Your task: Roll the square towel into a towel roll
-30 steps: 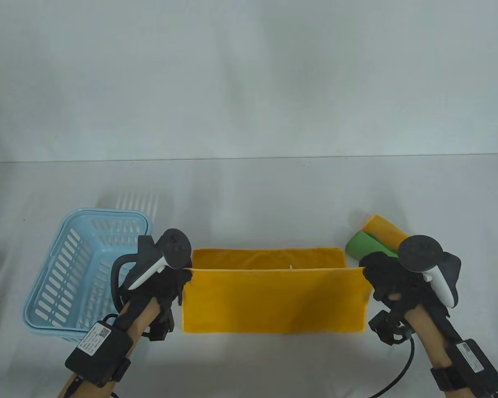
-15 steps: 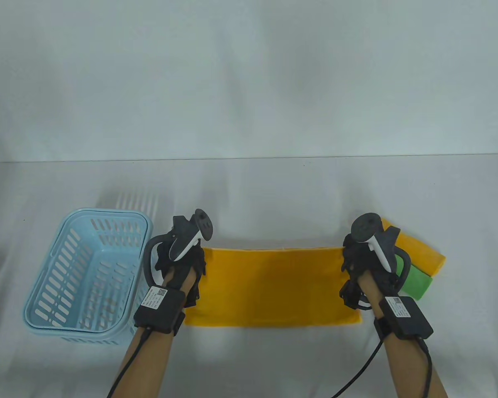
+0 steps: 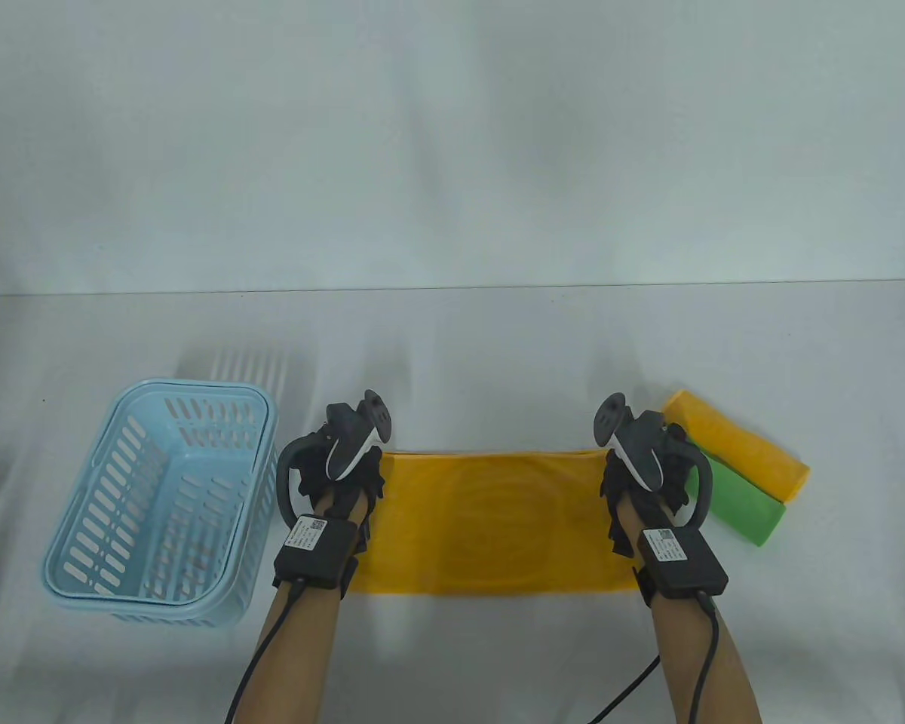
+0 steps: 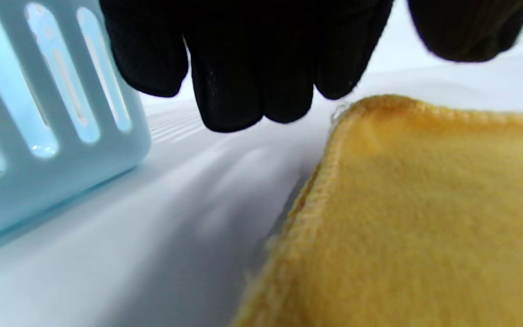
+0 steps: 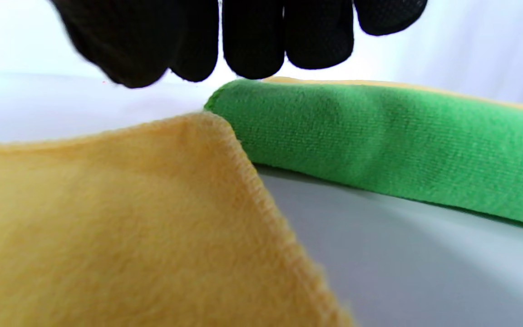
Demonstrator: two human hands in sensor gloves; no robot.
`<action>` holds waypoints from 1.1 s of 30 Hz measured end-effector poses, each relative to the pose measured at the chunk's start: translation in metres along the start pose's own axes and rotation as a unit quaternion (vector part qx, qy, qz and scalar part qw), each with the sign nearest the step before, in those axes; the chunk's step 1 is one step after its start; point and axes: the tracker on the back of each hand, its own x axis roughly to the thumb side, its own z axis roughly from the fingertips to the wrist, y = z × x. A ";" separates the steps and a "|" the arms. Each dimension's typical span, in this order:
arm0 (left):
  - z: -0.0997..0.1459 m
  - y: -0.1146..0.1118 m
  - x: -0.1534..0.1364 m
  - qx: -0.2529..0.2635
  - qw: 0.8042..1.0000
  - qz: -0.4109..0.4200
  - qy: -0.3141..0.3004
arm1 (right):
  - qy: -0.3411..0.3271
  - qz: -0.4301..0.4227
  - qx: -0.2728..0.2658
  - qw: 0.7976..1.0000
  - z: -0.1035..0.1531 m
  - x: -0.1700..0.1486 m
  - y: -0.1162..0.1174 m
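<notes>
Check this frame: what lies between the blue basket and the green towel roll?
In the table view, the folded yellow towel spans that stretch, with the left hand over its left end and the right hand over its right end.

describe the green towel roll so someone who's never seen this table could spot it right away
Start at the flat yellow towel spread across the front of the table, then look just past its right end, beside the right hand. Two rolled towels lie side by side there, slanting diagonally. The green roll is the nearer one; its neighbour, the yellow roll, lies behind it.
</notes>
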 end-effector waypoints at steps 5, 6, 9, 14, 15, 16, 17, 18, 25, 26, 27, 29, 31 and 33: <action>0.006 0.007 -0.002 0.003 1.000 0.010 -0.008 | 0.001 -0.018 -0.004 1.000 0.003 -0.007 -0.009; 0.009 0.009 -0.002 0.002 1.000 0.015 -0.013 | -0.001 -0.023 -0.004 1.000 0.005 -0.009 -0.012; 0.018 0.017 -0.002 0.011 0.999 0.029 -0.028 | -0.009 -0.036 -0.008 0.999 0.011 -0.014 -0.020; 0.039 0.035 -0.002 0.035 0.997 0.045 -0.052 | -0.026 -0.058 -0.016 0.998 0.027 -0.019 -0.037; 0.043 0.038 -0.002 0.038 0.996 0.048 -0.058 | -0.030 -0.063 -0.016 0.997 0.030 -0.020 -0.040; 0.048 0.042 -0.003 0.042 0.996 0.051 -0.065 | -0.035 -0.067 -0.017 0.997 0.034 -0.020 -0.044; 0.054 0.047 -0.004 0.047 0.995 0.056 -0.073 | -0.040 -0.073 -0.017 0.996 0.038 -0.020 -0.049; 0.059 0.050 -0.005 0.052 0.994 0.060 -0.079 | -0.045 -0.078 -0.018 0.996 0.042 -0.020 -0.053; 0.103 0.074 -0.026 0.114 0.981 0.093 -0.127 | -0.103 -0.134 -0.016 0.986 0.078 -0.012 -0.079; 0.110 0.075 -0.031 0.119 0.979 0.099 -0.136 | -0.113 -0.141 -0.016 0.983 0.083 -0.009 -0.081; 0.115 0.076 -0.034 0.123 0.977 0.105 -0.142 | -0.122 -0.147 -0.015 0.981 0.088 -0.007 -0.083; 0.129 0.079 -0.043 0.138 0.971 0.116 -0.157 | -0.143 -0.160 -0.011 0.977 0.100 0.000 -0.085; 0.140 0.081 -0.052 0.152 0.966 0.123 -0.170 | -0.165 -0.170 -0.007 0.972 0.110 0.007 -0.086; 0.148 0.081 -0.060 0.170 0.960 0.132 -0.180 | -0.185 -0.175 -0.003 0.967 0.120 0.015 -0.086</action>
